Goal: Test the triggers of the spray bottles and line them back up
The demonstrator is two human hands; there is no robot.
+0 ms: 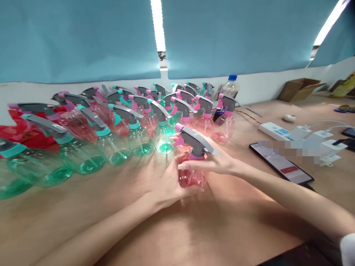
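Note:
A pink spray bottle point(191, 179) with a grey and pink trigger head stands upright at the middle of the table. Around its lower left side my left hand point(170, 184) is wrapped, thumb across the front. My right hand point(213, 159) grips the same bottle higher up from the right, thumb just below the pink collar. The fingers of both hands are partly hidden behind the bottle. Just beyond it are a green spray bottle point(164, 142) and a pink spray bottle point(206, 127), part of several rows of such bottles.
Red plastic point(19, 127) lies among the bottles at left. A clear bottle with a blue cap point(231, 88) stands at the back. To the right are a phone point(277, 162), a white power strip point(277, 131) with chargers and cables, a mouse point(288, 118) and a cardboard box point(298, 90).

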